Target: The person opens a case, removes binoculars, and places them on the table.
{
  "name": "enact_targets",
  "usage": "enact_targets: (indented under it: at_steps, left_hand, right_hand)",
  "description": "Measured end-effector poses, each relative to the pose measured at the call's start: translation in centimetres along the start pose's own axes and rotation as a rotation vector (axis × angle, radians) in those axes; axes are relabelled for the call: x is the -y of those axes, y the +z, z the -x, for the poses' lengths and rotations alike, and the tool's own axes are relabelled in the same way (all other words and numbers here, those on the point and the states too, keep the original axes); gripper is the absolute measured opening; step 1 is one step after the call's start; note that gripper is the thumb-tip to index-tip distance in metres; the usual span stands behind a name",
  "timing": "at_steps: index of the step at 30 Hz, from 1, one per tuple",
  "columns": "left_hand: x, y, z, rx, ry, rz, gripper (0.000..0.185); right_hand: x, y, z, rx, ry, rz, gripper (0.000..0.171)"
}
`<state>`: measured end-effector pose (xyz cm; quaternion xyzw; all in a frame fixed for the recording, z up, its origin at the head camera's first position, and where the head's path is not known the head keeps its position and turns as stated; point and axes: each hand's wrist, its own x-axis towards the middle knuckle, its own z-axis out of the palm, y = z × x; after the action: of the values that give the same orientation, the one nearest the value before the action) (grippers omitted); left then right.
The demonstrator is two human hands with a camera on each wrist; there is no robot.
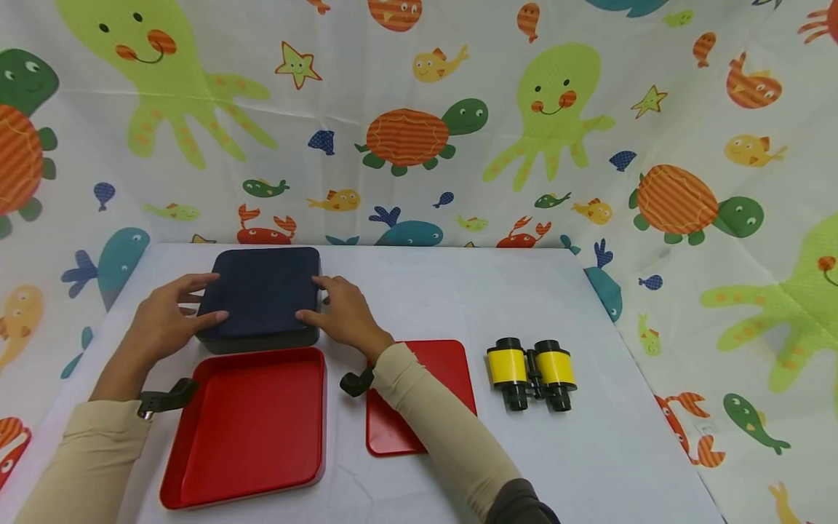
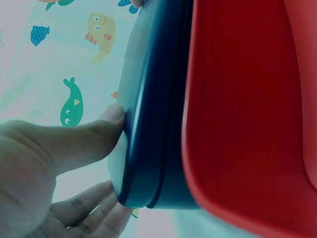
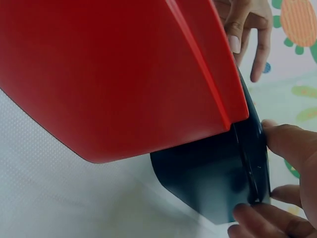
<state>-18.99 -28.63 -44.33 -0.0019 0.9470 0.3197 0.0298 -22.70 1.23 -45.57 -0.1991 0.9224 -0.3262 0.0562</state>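
The square dark-blue lidded box (image 1: 260,297), set on the white table (image 1: 458,291) just beyond the red square tray (image 1: 249,426), was clasped at opposite sides by the left hand (image 1: 164,320) and right hand (image 1: 343,314), fingers curled round its edges.

The white cloth-covered table (image 1: 425,291) carries a dark blue square lidded box (image 1: 262,291), a deep red square plastic tray (image 1: 249,429), a flat red square plastic lid (image 1: 452,364) and black-and-yellow toy binoculars (image 1: 532,372)

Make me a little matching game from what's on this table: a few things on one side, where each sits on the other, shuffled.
Things:
1. dark blue box
2. deep red tray
3. binoculars
4. flat red lid

Places:
A. under the right forearm
B. between both hands
C. far right, alone
D. nearest, in front of the box

Pairs: 1-B, 2-D, 3-C, 4-A
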Motion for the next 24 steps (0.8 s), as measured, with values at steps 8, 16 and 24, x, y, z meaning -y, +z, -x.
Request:
enact_targets:
  at_steps: [8,16,24]
  left_hand:
    - [-0.3,0.1,-0.1,0.008,-0.015,0.008,0.085]
    - [-0.4,0.3,0.2,-0.014,0.0,0.034,0.077]
    - [-1.4,-0.1,0.4,-0.046,0.015,-0.027,0.077]
  right_hand:
    - [0.1,0.2,0.0,0.0,0.047,-0.058,0.075]
    - [0.3,0.1,0.1,0.001,0.031,-0.064,0.076]
    - [0.4,0.0,0.2,-0.043,-0.005,-0.067,0.077]
